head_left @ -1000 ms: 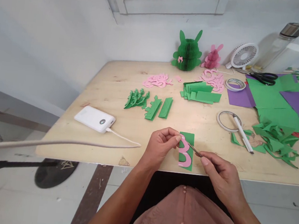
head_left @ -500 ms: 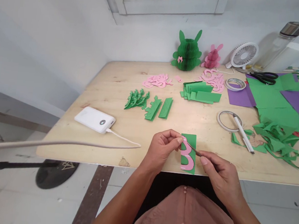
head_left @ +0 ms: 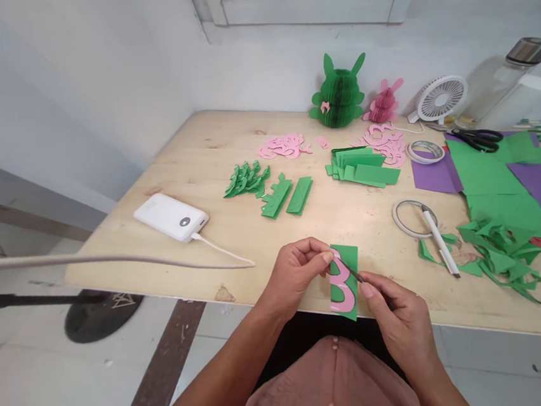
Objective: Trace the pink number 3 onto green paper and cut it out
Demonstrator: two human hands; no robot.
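A folded green paper strip point(head_left: 351, 259) lies at the table's front edge, its lower end reaching slightly past it. On top of it is a pink paper cutout point(head_left: 344, 293) with a wavy, lobed outline. My left hand point(head_left: 295, 272) pinches the top left edge of cutout and strip between thumb and finger. In my right hand point(head_left: 396, 311) is a thin dark pencil point(head_left: 355, 275), held low, its tip against the cutout's upper edge. The grip end is mostly hidden by my fingers.
Behind my hands lie green cut pieces point(head_left: 248, 180), pink cutouts point(head_left: 283, 147) and stacked green strips point(head_left: 367, 167). To the right are a white pen point(head_left: 439, 241), tape roll point(head_left: 426, 153), scissors point(head_left: 477, 140) and green scraps point(head_left: 499, 257). A power bank point(head_left: 171, 217) with cable sits left.
The green strip and pink cutout have shifted slightly right and toward me, and my left hand has moved right with them. The pencil tip stays near the cutout's upper edge.
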